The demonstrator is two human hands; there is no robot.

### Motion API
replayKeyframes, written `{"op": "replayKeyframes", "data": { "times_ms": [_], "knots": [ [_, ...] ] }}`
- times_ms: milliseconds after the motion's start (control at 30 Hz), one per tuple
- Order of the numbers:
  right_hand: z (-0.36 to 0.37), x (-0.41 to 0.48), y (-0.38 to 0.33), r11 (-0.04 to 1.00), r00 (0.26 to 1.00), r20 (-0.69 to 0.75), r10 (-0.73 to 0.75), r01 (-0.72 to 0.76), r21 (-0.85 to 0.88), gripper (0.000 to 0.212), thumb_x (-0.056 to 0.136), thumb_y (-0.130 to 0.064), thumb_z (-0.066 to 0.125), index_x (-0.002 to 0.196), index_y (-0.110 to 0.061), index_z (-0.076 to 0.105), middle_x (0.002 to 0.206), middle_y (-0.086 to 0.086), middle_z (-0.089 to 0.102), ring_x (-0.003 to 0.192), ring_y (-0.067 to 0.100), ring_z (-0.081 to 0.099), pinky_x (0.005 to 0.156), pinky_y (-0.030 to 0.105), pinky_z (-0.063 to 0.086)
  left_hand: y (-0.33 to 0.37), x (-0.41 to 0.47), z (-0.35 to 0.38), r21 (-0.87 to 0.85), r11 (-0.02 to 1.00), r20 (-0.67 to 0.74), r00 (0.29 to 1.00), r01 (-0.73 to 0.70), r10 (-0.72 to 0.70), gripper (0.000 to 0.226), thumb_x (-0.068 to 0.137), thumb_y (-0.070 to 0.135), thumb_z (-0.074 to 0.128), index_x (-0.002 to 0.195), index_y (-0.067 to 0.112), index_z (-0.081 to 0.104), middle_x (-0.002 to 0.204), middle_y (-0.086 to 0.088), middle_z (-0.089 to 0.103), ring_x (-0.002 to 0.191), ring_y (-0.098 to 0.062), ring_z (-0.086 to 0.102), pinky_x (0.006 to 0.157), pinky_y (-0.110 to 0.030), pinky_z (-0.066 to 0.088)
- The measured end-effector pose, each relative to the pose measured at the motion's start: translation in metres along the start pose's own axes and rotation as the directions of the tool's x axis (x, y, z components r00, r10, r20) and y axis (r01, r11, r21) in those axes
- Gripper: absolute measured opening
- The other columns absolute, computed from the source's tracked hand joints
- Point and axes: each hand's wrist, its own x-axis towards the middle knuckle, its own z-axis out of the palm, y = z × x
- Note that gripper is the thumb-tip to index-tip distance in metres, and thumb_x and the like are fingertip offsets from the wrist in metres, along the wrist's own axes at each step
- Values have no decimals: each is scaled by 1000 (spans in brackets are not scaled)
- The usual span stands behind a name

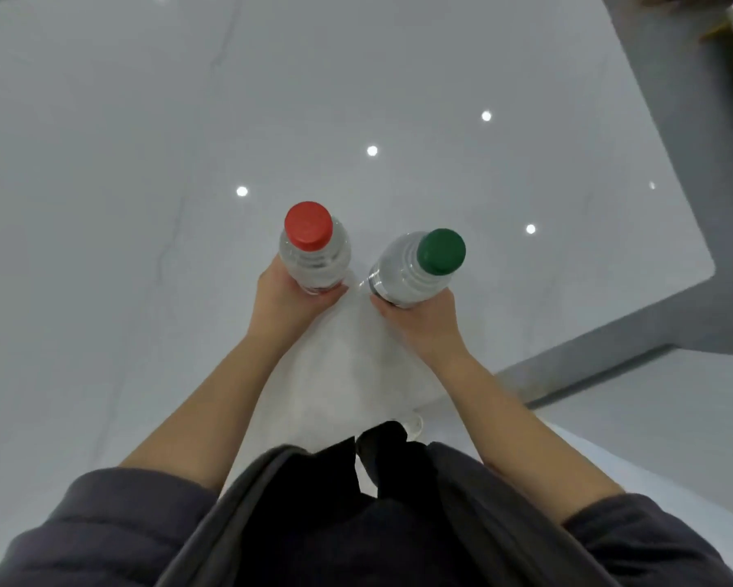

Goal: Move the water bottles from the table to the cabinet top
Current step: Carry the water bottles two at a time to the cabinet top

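I look straight down at two clear water bottles held upright over a glossy white floor. My left hand (286,300) grips the bottle with the red cap (314,252) round its body. My right hand (422,322) grips the bottle with the green cap (415,269), which leans a little to the right. The lower parts of both bottles are hidden by my hands. Neither the table nor the cabinet top can be made out with certainty.
The white floor (144,163) reflects several ceiling lights. A grey wall or furniture base (695,205) runs down the right side and turns a corner near the right edge. My dark jacket and legs fill the bottom of the view.
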Motion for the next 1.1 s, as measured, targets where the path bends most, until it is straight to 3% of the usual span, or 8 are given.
{"op": "replayKeyframes", "data": {
  "times_ms": [133,200,300,433,567,700,900,1100],
  "knots": [
    [-59,-62,60,993,984,-133,116,-113,24,55,69,-33,86,115,-14,63,100,-5,69,92,10,65,80,22,52,11,-55,63,49,995,205,976,-87,75,62,57,51,78,107,18,64,98,7,70,91,-11,68,82,-37,57],
    [-89,-95,87,985,966,-199,168,-154,84,44,71,-24,86,106,-9,64,94,2,69,87,13,65,79,24,53,18,-81,100,89,989,293,952,-117,86,63,56,50,79,107,17,63,96,10,69,90,-8,67,79,-27,55],
    [-131,-146,133,975,918,-334,216,-183,126,39,72,-21,85,103,-9,63,91,-2,68,83,-1,64,72,13,50,31,-121,157,107,977,427,896,-183,121,45,64,30,86,99,25,59,85,24,62,79,11,61,67,-5,44],
    [-180,-218,187,948,799,-512,315,-241,207,45,73,-21,85,110,-8,62,99,-3,70,89,-9,63,72,6,44,38,-177,226,107,950,621,766,-295,168,42,66,21,87,100,18,63,83,24,62,76,20,57,65,0,40],
    [-220,-269,207,922,652,-654,384,-238,304,48,73,-25,85,113,-13,61,101,-6,71,90,-4,66,73,12,51,52,-227,276,87,940,730,664,-329,164,45,65,24,89,102,17,63,86,19,66,80,9,63,66,-1,43],
    [-261,-295,192,918,498,-776,387,-131,374,58,70,-25,85,120,-21,54,106,-12,68,96,2,65,81,23,55,107,-242,307,18,890,799,542,-455,261,48,66,24,88,106,16,63,89,17,67,84,6,63,66,-4,46],
    [-342,-318,115,944,319,-917,238,145,296,61,71,-14,86,116,-31,50,102,-23,64,93,-10,63,74,8,49,248,-268,328,-234,782,787,360,-578,502,49,68,23,86,110,23,61,96,15,69,89,0,66,69,-11,51],
    [-427,-340,24,949,198,-980,25,303,86,61,69,-24,86,119,-32,52,109,-16,68,99,6,67,87,41,59,387,-304,306,-513,652,667,218,-559,712,50,69,11,84,111,23,60,98,10,69,92,-5,66,73,-18,52]
  ]
}}
